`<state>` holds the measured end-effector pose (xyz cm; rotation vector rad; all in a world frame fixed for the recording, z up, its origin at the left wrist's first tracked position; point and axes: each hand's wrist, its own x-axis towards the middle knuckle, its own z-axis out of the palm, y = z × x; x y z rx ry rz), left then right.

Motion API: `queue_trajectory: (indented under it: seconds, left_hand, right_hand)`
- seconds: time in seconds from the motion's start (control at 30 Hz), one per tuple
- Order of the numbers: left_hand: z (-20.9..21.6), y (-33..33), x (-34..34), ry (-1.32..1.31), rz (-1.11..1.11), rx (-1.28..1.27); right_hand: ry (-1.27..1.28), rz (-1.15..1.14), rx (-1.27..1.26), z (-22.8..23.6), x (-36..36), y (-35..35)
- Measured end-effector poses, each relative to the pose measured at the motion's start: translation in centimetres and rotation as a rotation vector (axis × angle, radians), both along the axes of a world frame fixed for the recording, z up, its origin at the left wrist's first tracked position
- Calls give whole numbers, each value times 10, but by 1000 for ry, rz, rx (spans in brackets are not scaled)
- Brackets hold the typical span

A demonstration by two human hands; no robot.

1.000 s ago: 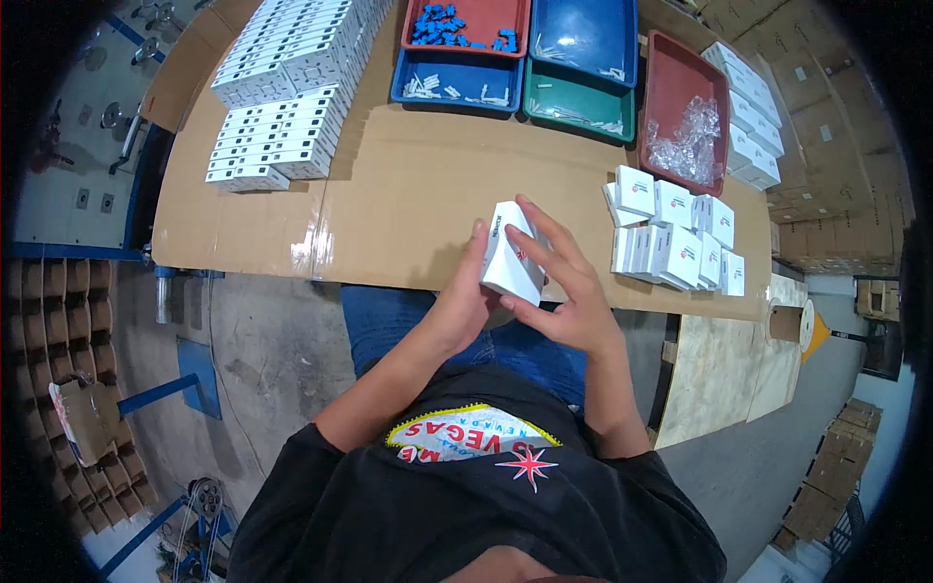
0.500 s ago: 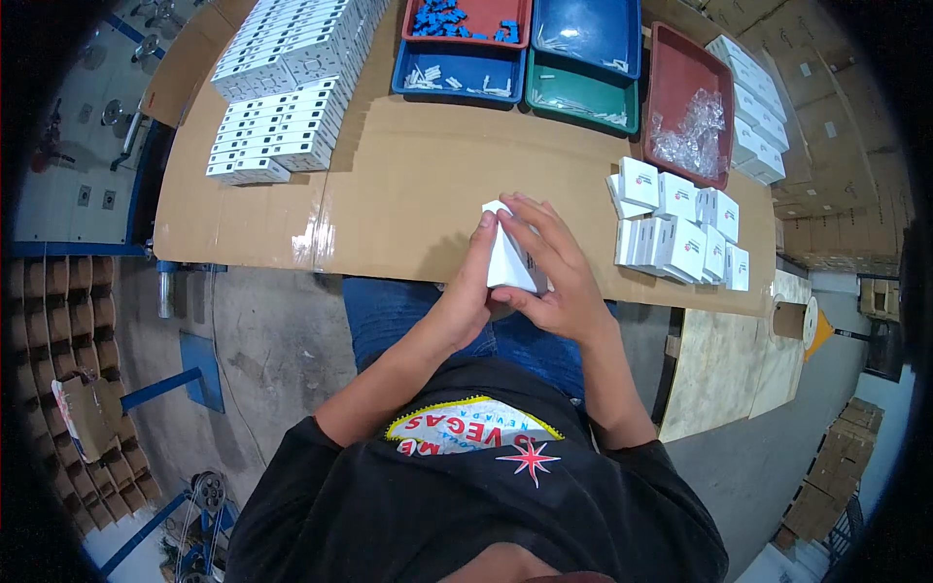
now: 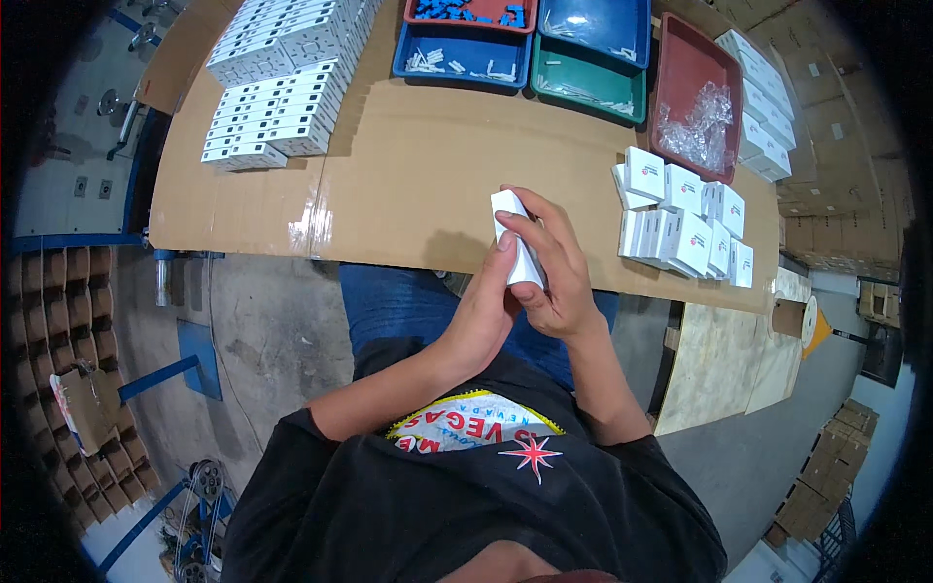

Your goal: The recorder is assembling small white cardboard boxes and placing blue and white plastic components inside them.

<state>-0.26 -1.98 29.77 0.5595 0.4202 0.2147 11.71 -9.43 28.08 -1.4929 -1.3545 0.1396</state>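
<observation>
A small white box (image 3: 520, 248) is held between my two hands above the near edge of the cardboard-covered table (image 3: 418, 185). My left hand (image 3: 483, 306) presses against its left side, thumb up along the box. My right hand (image 3: 562, 267) wraps round the right side, its fingers over the upper part and its thumb at the lower end. The box stands tilted, with a narrow white side facing up. Most of its right face is hidden by my right fingers. To the right, several similar white boxes (image 3: 688, 243) lie grouped on the table.
Stacked white units (image 3: 277, 112) with dark openings stand at the back left. At the back are a red tray (image 3: 671, 97) with clear plastic bags, a blue tray (image 3: 466, 85) with small white pieces, and a green tray (image 3: 588, 105). More white boxes (image 3: 763, 136) are stacked far right.
The white box has turned a little, and a narrow side now faces up. My left fingers have slid lower, while my right fingers have closed further over the box.
</observation>
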Motion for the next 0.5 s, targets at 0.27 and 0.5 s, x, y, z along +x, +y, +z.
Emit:
queue_trajectory:
  seconds: [0.27, 0.5]
  left_hand:
    - [-7, -10, -2, 6, 88, 29]
    - [-4, -12, -3, 30, 83, 126]
  right_hand:
    - [-84, -13, 95, -6, -2, 5]
    - [-87, -10, 127, -9, -6, 7]
